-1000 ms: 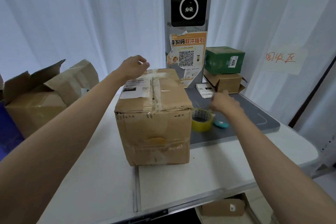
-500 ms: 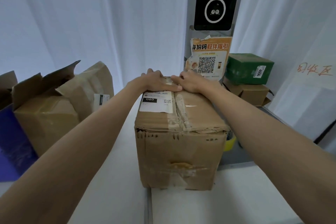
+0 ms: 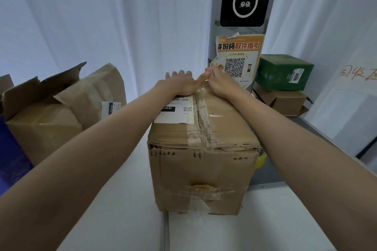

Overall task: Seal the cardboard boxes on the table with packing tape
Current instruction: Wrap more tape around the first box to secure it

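The left hand (image 3: 180,84) is laid flat, fingers straight, on the far top edge of a taped cardboard box (image 3: 204,149), its thumb meeting the right hand (image 3: 221,84), whose fingers are curled down at the seam; whether anything is pinched cannot be told. The box is stood mid-surface (image 3: 114,220), a white label (image 3: 177,112) stuck on top. An opened carton (image 3: 47,116) is seen at far left, a green box (image 3: 283,71) stacked at right

Soft backlit, slight blur, wide-angle edges
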Tool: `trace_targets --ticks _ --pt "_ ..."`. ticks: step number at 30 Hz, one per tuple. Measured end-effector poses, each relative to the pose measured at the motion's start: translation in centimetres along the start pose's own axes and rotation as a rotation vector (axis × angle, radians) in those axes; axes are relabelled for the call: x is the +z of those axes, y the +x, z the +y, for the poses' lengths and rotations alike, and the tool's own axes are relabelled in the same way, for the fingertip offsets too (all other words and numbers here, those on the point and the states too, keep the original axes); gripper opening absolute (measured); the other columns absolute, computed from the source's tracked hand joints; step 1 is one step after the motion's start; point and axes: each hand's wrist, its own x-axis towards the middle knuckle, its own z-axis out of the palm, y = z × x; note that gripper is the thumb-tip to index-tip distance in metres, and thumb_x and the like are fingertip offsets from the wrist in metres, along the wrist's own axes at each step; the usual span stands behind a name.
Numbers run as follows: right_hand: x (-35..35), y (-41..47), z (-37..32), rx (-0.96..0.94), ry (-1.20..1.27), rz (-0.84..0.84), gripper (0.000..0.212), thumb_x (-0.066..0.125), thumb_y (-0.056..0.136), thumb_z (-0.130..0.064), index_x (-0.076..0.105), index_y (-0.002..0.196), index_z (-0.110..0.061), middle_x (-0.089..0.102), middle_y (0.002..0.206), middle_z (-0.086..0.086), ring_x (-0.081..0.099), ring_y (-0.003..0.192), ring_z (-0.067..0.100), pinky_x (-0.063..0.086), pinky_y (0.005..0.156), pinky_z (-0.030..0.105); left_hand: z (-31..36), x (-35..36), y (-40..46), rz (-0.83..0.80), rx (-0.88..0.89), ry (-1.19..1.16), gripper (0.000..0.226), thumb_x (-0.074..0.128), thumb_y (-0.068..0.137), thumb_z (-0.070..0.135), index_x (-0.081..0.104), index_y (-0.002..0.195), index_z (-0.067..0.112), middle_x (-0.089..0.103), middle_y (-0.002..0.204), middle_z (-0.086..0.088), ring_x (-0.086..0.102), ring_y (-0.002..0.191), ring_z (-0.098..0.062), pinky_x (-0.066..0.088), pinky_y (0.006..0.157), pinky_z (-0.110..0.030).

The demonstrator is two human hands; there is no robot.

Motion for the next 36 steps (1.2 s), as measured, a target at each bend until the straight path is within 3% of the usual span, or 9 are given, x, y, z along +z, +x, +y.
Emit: trace_targets --ticks 6,14,19,23,25,27,31,33,36 --pt "0.5 1.1 0.4 0.095 0.05 -0.025 0.057 0.02 0.107 -0.045 0.03 0.149 -0.008 0.038 0.152 0.025 0.037 0.14 0.039 0.03 0.113 0.05 0.9 1.4 1.0 -0.037 0.091 0.059 0.06 0.011 0.104 0.046 0.032 0.15 0.014 0.034 0.154 -0.014 0.028 0.144 -0.034 0.016 0.119 -0.054" --pt "0.6 1.0 0.4 0.118 -0.018 -0.026 0.054 0.025 0.108 -0.04 0.03 0.152 -0.008 0.038 0.153 0.024 0.035 0.141 0.041 0.03 0.115 0.05 0.7 0.4 0.3 0.027 0.181 0.318 0.068 0.012 0.102 0.06 0.02 0.158 0.022 0.028 0.158 -0.009 0.025 0.146 -0.034 0.011 0.119 -0.056" --pt "0.4 0.4 0.1 0.095 -0.033 -0.035 0.045 0.024 0.11 -0.029 0.037 0.145 -0.003 0.039 0.148 0.026 0.038 0.136 0.044 0.034 0.111 0.052 -2.4 -0.5 -0.2 0.022 0.1 0.262 0.086 0.019 0.094 0.076 0.013 0.16 0.02 0.017 0.165 -0.006 0.016 0.151 -0.033 0.007 0.121 -0.056" --pt "0.4 -0.1 -0.4 0.09 0.008 -0.046 0.042 0.023 0.11 -0.019 0.036 0.144 0.001 0.034 0.153 0.024 0.035 0.138 0.045 0.033 0.112 0.051 -4.2 -0.8 -0.9 0.027 -0.003 0.19 0.086 0.027 0.093 0.077 0.019 0.158 0.022 0.023 0.161 -0.004 0.027 0.146 -0.034 0.026 0.111 -0.052" --pt "0.1 -0.3 -0.3 0.156 0.129 -0.029 0.046 0.025 0.11 -0.025 0.035 0.147 0.0 0.034 0.156 0.023 0.035 0.141 0.04 0.032 0.113 0.046 -3.8 -0.7 -1.1 0.086 -0.024 0.168 0.079 0.03 0.096 0.071 0.025 0.155 0.019 0.031 0.156 -0.007 0.041 0.136 -0.038 0.036 0.092 -0.047" --pt "-0.5 -0.5 0.2 0.232 0.272 -0.015 0.052 0.023 0.11 -0.033 0.04 0.145 0.003 0.044 0.15 0.023 0.044 0.135 0.037 0.036 0.108 0.038 -3.1 -0.8 -1.3 0.076 -0.083 0.069 0.077 0.029 0.098 0.068 0.024 0.155 0.017 0.032 0.156 -0.012 0.044 0.133 -0.041 0.037 0.092 -0.046" --pt "-0.4 -2.7 1.2 0.312 0.825 -0.068 0.061 0.031 0.105 -0.057 0.052 0.141 -0.013 0.072 0.098 -0.002 0.07 0.083 0.021 0.056 0.054 0.019 -2.5 -0.4 -3.0 -0.099 -0.198 -0.226 0.098 0.02 0.084 0.088 0.021 0.158 0.024 0.019 0.162 -0.012 0.033 0.142 -0.04 0.03 0.112 -0.055" --pt "0.7 -3.8 1.0 0.297 1.022 -0.12 0.064 0.03 0.102 -0.066 0.068 0.119 -0.017 0.074 0.091 0.002 0.069 0.077 0.031 0.057 0.061 0.03 -3.2 0.1 -3.7 -0.065 -0.21 -0.292 0.099 0.023 0.081 0.09 0.023 0.157 0.027 0.016 0.162 -0.009 0.028 0.145 -0.04 0.027 0.114 -0.055" --pt "2.2 -3.7 -0.8 0.22 1.008 -0.046 0.062 0.028 0.1 -0.069 0.063 0.096 -0.018 0.062 0.088 0.003 0.058 0.078 0.018 0.046 0.07 0.032 -5.5 0.5 -4.6 -0.055 -0.218 -0.374 0.098 0.024 0.078 0.093 0.027 0.153 0.029 0.02 0.159 -0.005 0.029 0.145 -0.037 0.025 0.116 -0.054"
